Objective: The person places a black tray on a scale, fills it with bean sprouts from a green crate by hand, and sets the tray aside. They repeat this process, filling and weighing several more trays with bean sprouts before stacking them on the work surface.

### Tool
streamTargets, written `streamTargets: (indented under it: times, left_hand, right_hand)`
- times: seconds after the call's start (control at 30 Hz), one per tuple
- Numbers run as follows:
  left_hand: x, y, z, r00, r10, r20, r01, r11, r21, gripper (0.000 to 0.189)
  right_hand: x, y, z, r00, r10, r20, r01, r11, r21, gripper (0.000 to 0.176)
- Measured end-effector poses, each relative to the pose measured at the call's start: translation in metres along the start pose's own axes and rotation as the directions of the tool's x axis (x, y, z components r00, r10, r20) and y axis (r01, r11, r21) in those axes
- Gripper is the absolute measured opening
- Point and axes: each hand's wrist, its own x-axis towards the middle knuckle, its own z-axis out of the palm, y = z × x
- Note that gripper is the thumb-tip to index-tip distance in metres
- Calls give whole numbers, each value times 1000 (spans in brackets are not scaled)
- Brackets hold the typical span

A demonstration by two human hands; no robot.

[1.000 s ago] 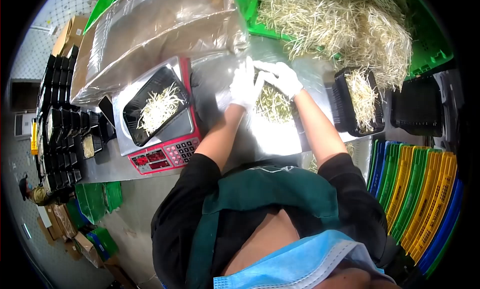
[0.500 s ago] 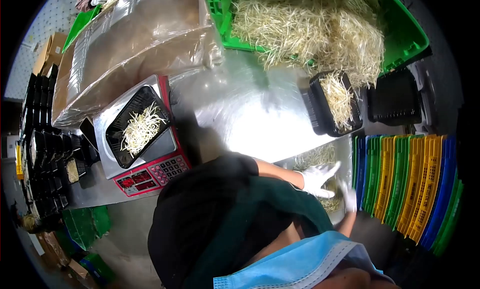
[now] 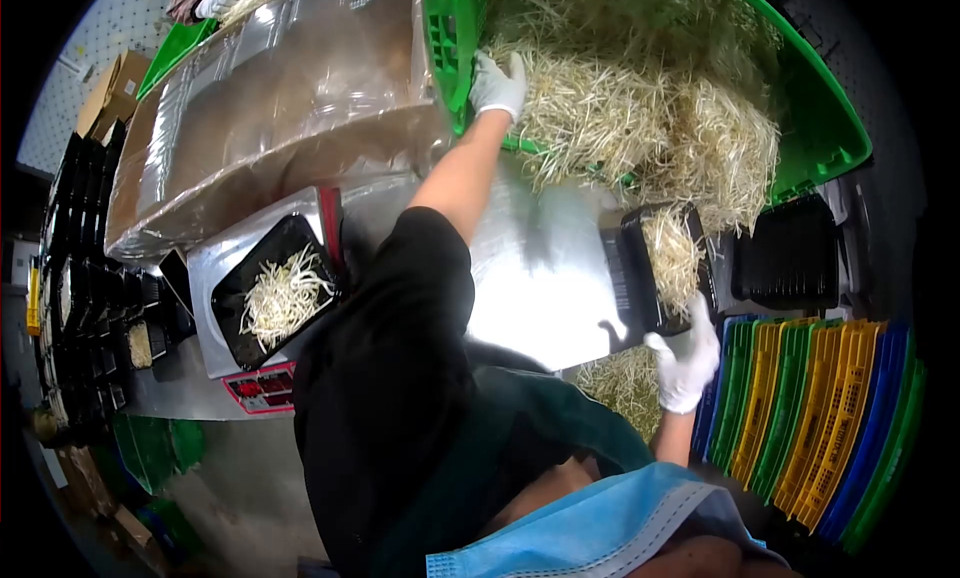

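My left hand [image 3: 498, 86], in a white glove, reaches to the left side of the green crate [image 3: 452, 48]. Its fingers are spread at the edge of the heaped bean sprouts [image 3: 620, 108], with nothing held. Sprouts spill over the crate's front onto the metal table [image 3: 530, 278]. My right hand [image 3: 687, 366], gloved too, has its thumb and fingers apart, fingertips right at the near end of a black tray [image 3: 640, 263] holding sprouts. On the scale [image 3: 215, 323] to the left, another black tray [image 3: 235, 303] carries a small pile of sprouts.
A plastic-covered box [image 3: 280, 88] stands behind the scale. Stacked black trays [image 3: 785, 253] sit right of the sprout tray. Colourful nested crates [image 3: 800, 408] line the right side, and more black trays [image 3: 85, 268] the far left. Another person's gloved hand [image 3: 218, 4] shows at top left.
My left hand has gone from beside my right hand, low at the table's near edge, up to the crate. My right hand has risen to the tray's near end.
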Motion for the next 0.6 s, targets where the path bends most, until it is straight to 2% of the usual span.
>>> streamTargets:
  times: [0.03, 0.1, 0.13, 0.23, 0.3, 0.33, 0.37, 0.43, 0.47, 0.5, 0.57, 0.6]
  left_hand:
    - [10, 3, -6, 976, -121, 182, 127, 992, -25, 86]
    - [27, -4, 0, 966, -176, 192, 202, 972, -125, 89]
    - [36, -7, 4, 966, -174, 193, 199, 973, -119, 89]
    - [58, -9, 13, 934, -221, 282, 242, 969, -41, 91]
    - [69, -18, 18, 903, -84, 421, 118, 991, -55, 96]
    - [66, -23, 24, 936, -57, 346, 144, 962, -231, 102]
    - [63, -24, 26, 934, -67, 351, 152, 964, -219, 102]
    - [60, -23, 23, 944, -115, 310, 209, 933, -292, 92]
    - [58, -21, 18, 938, -130, 322, 234, 923, -307, 96]
    - [54, -19, 13, 938, -132, 319, 234, 924, -304, 96]
    - [45, -14, 6, 899, -195, 393, 344, 869, -355, 100]
    - [38, -11, 2, 874, -240, 422, 406, 838, -364, 101]
  right_hand:
    - [13, 0, 14, 998, -68, -8, 67, 997, -45, 92]
    - [20, 7, 35, 1000, -2, 18, 5, 980, -198, 95]
    - [16, 13, 42, 983, 154, 104, -134, 975, -179, 89]
    - [-3, 25, 43, 962, 195, 191, -65, 844, -533, 47]
    - [-9, 28, 36, 975, 204, 86, -140, 870, -473, 31]
    - [-8, 31, 33, 983, 178, 35, -152, 914, -376, 31]
    - [-11, 38, 28, 965, 243, 101, -168, 864, -474, 31]
    - [-13, 48, 23, 941, 311, 136, -220, 864, -452, 35]
    - [-10, 44, 22, 944, 308, 116, -213, 841, -497, 47]
    - [-5, 39, 20, 945, 306, 119, -211, 844, -493, 47]
    - [7, 25, 21, 988, 131, -81, -139, 985, -103, 66]
    - [12, 11, 24, 985, 120, -124, -101, 983, 151, 76]
